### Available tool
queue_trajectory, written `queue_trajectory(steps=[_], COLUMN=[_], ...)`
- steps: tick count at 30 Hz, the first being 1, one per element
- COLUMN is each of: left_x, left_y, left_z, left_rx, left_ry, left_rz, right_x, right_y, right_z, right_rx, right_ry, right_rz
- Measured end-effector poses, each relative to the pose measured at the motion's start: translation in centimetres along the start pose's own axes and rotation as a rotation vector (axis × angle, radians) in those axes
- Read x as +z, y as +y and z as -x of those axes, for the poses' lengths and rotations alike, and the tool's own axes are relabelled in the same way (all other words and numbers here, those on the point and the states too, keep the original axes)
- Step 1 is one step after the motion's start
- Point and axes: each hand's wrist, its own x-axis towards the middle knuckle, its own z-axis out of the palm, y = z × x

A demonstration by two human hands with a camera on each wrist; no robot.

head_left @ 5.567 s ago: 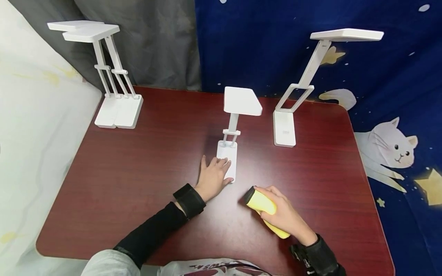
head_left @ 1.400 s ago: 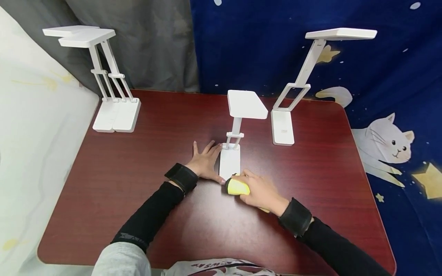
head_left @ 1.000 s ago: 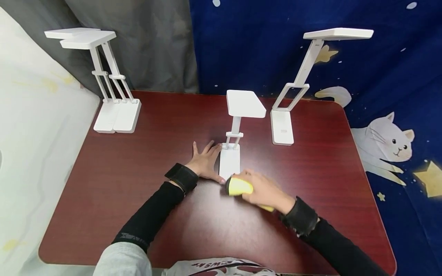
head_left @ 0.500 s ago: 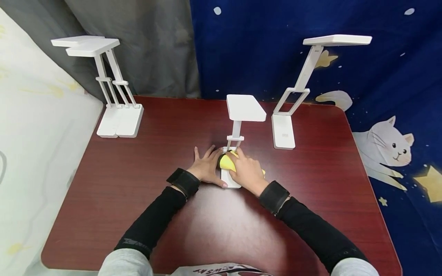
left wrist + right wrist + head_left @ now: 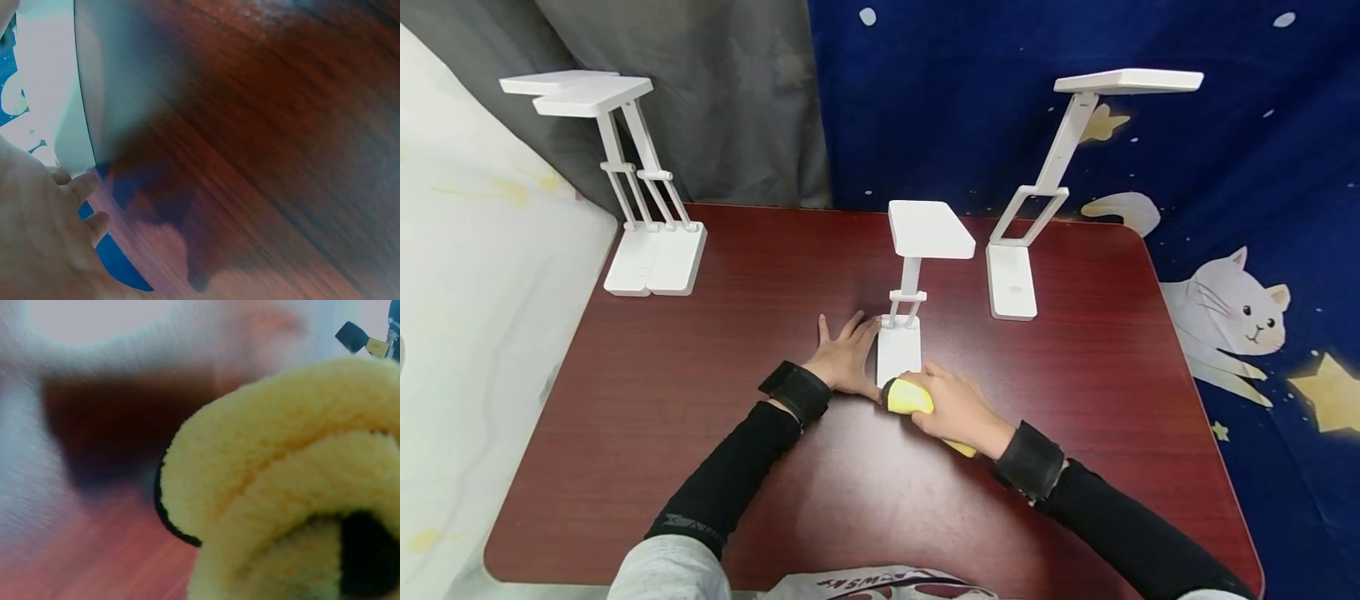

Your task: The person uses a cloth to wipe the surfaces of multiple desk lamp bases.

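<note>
Yellow and fluffy, the cloth (image 5: 910,397) is folded in my right hand (image 5: 958,408); my fingers are curled round it, and a dark edging shows along its side. I press it at the near end of the white lamp (image 5: 911,277), so this end is partly hidden from me. My left hand (image 5: 844,360) grips nothing: its fingers are spread, along the left side of the lamp's base (image 5: 898,350). If they really push on it, I cannot tell.

The lamp is about midway between the left and right edges of the desk (image 5: 662,467), well apart from the near edge. What could go wrong, in my judgement, is that the base slides or turns: it is narrow, and a strong rub from the right hand, with only a light left hand, would cause this. Also, if the cloth goes too far up, it could knock the thin stem and make the lamp tip or fold.

As for its look, the lamp is plain white and stands upright. The base is a flat long block, two thin rods rise to a crossbar, and above it one arm bears the flat lamp head (image 5: 931,230), which leans toward the right edge.
</note>
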Motion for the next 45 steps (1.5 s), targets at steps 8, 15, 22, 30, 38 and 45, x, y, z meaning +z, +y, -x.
queue_trajectory(steps=[8, 15, 22, 30, 38, 45], left_x=[0.1, -0.1, 0.7, 0.8, 0.3, 0.5], left_y=[-0.1, 0.0, -0.1, 0.0, 0.3, 0.4], left_z=[-0.1, 0.0, 0.1, -0.4, -0.5, -0.5], left_rx=[-0.012, 0.016, 0.057, 0.041, 0.037, 0.025], left_ry=[-0.061, -0.015, 0.005, 0.016, 0.008, 0.001], left_rz=[0.029, 0.053, 0.128, 0.073, 0.057, 0.055], right_x=[-0.9, -4.5, -3.8, -1.7, -1.1, 0.1], right_y=[1.7, 4.0, 4.3, 3.7, 2.9, 2.6], right_z=[1.9, -0.9, -5.0, -7.2, -4.7, -1.3], right_rx=[-0.079, 0.165, 0.301, 0.345, 0.256, 0.159], right_ry=[-0.072, 0.140, 0.115, 0.060, 0.071, 0.077], right_rz=[-0.212, 0.015, 0.244, 0.341, 0.373, 0.403])
